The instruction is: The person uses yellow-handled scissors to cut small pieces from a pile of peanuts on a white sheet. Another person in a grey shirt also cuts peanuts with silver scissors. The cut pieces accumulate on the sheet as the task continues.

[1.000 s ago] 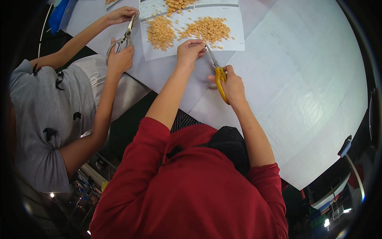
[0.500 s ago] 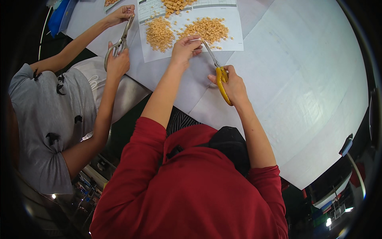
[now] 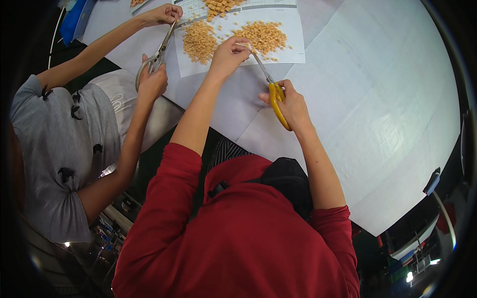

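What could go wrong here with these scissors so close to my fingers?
1. The left hand pinches right at the tips of the scissors held by the right hand, so a cut could nick a finger.
2. A snip may flick cubes off the paper sheet.
3. The co-worker's scissors work close by; elbows could bump.

A wide white table point(image 3: 377, 124) fills the view (dim, cluttered floor point(image 3: 114, 233) below).
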Motion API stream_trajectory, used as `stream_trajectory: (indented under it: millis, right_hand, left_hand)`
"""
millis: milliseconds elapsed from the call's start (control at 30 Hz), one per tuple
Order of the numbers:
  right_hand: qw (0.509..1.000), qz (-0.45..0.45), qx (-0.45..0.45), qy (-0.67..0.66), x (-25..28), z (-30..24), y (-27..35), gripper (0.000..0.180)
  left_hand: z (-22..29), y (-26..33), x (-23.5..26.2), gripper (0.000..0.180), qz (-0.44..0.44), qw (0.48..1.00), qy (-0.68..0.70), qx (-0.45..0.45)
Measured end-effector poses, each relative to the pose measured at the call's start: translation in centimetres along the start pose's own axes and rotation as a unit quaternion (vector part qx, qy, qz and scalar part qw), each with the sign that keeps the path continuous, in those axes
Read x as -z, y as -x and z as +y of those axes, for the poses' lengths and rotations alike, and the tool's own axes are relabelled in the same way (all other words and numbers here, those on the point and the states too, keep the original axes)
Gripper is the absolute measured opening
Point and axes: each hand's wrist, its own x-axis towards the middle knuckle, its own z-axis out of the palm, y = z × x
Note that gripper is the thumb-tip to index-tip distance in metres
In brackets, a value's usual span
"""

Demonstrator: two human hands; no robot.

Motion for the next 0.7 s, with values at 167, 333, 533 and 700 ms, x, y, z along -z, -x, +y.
stream_trajectory:
  millis: [167, 333, 533, 700]
  right_hand:
    - [1.0, 0.021, -0.001, 0.006, -0.1, 0.2, -0.4, 0.068]
    - [0.999, 0.042, -0.028, -0.014, 0.3, 0.9, -1.3, 0.073]
    - [0.997, 0.056, -0.041, -0.026, 0.8, 1.2, -1.3, 0.074]
    - [0.997, 0.046, -0.05, -0.036, 0.7, 0.8, -0.6, 0.074]
  left_hand:
    - [-0.3, -0.6, 0.0, 0.031, 0.038, 0.994, -0.085, -0.048]
    - [0.2, -0.1, -0.1, 0.022, 0.101, 0.959, -0.256, -0.063]
    - [-1.2, 0.6, -1.9, 0.014, 0.12, 0.894, -0.407, -0.142]
    - [-1.1, 1.0, -3.3, 0.012, 0.175, 0.814, -0.517, -0.198]
